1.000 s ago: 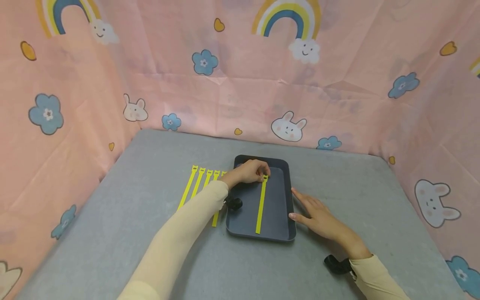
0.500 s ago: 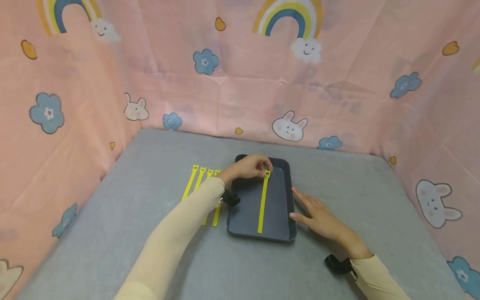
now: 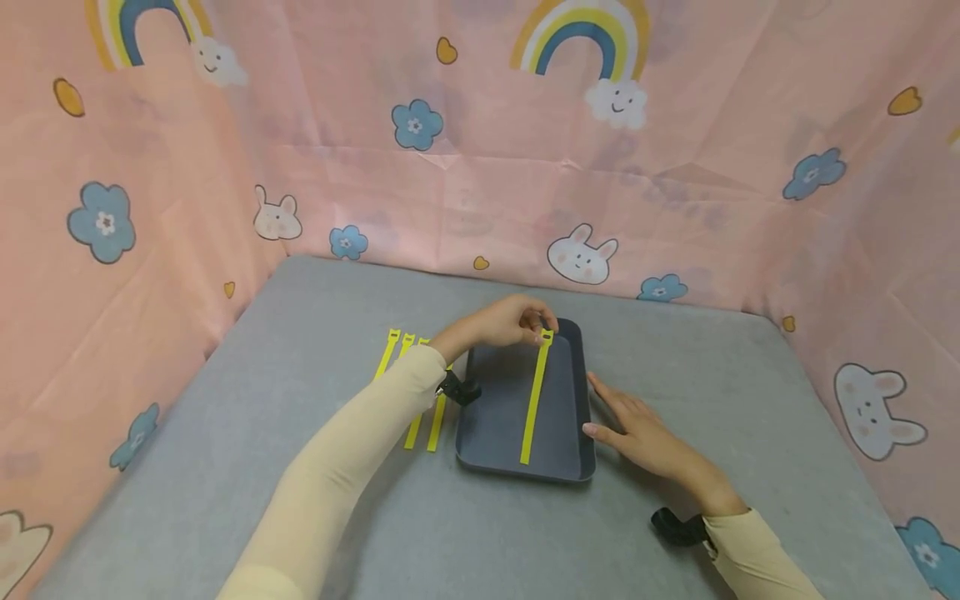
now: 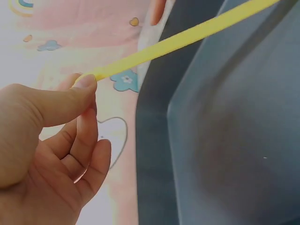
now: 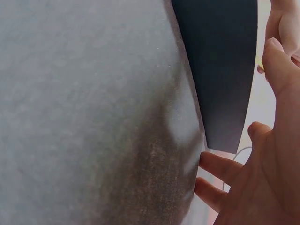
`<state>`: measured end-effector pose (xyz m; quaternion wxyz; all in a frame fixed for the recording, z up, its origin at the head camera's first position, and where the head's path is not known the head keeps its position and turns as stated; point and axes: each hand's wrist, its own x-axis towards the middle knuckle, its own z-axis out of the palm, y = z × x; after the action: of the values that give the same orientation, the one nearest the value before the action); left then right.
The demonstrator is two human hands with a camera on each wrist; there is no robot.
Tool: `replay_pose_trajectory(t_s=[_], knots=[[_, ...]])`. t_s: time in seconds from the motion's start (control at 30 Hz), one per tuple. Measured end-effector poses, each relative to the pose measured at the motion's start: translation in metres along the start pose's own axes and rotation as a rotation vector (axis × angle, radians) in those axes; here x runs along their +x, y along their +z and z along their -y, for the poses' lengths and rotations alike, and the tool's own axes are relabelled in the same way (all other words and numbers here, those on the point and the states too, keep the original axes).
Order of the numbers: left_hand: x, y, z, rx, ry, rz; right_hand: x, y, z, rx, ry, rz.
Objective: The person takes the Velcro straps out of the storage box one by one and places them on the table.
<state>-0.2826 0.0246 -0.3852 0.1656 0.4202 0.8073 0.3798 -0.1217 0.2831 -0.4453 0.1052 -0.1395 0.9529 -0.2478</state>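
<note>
Over the far part of a dark grey tray (image 3: 491,429), my left hand (image 3: 513,321) pinches the slotted head end of a yellow cable tie (image 3: 535,400). Thumb and fingertips grip that end in the left wrist view, where the tie (image 4: 178,41) slopes up across the tray rim. The tie's near end hangs over or rests on the tray floor; I cannot tell which. My right hand (image 3: 637,433) lies beside the tray's right side, its fingers extended and the fingertips at the wall. Several more yellow cable ties (image 3: 437,425) lie left of the tray, partly hidden by my left sleeve.
A grey cloth-like tabletop (image 3: 720,392) surrounds the tray. Pink printed fabric (image 3: 465,192) hangs along the back and both sides. Each wrist bears a small black device (image 3: 678,527).
My left hand has moved away from me and slightly right, carrying the pinched cable tie along. The right hand stays at the tray's side.
</note>
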Motion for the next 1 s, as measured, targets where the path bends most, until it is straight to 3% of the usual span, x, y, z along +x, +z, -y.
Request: replay_pose_trajectory(t_s=[0.63, 1.0], knots=[[-0.012, -0.02, -0.025, -0.036, 0.06, -0.008, 0.001, 0.002, 0.002, -0.023, -0.005, -0.004], [-0.038, -0.051, -0.049, -0.062, 0.089, -0.046, 0.001, 0.003, 0.003, -0.031, -0.001, -0.012]])
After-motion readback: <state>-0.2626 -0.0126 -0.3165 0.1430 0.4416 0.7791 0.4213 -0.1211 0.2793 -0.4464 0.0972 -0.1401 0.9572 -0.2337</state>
